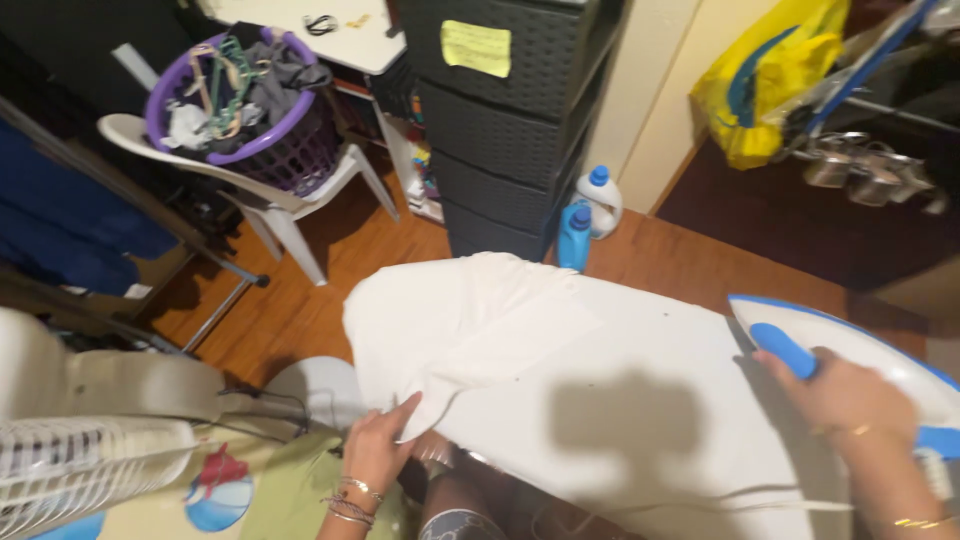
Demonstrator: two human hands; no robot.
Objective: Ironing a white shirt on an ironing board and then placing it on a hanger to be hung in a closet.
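Left hand: the left hand (378, 447) pinches the near corner of a white cloth (470, 325), fingers closed on the fabric at the board's near edge.
Right hand: the right hand (845, 392) is wrapped around the blue handle of the iron (850, 345), gripping it.
Cloth: lies spread over the left end of the ironing board (650, 420), with 1 folded flap across its middle.
Iron: white and blue, resting on the board's right end, well apart from the cloth.
Cord: a thin cord (700, 500) runs along the board's near edge.
Behind the board: 2 bottles (588, 215) with blue caps stand on the wood floor beside a dark drawer unit (500, 130).
Left side: a purple basket (245, 105) of clothes sits on a white chair (290, 200); a white fan (90, 470) is at the lower left.
Upper right: a yellow bag (765, 75) hangs there.
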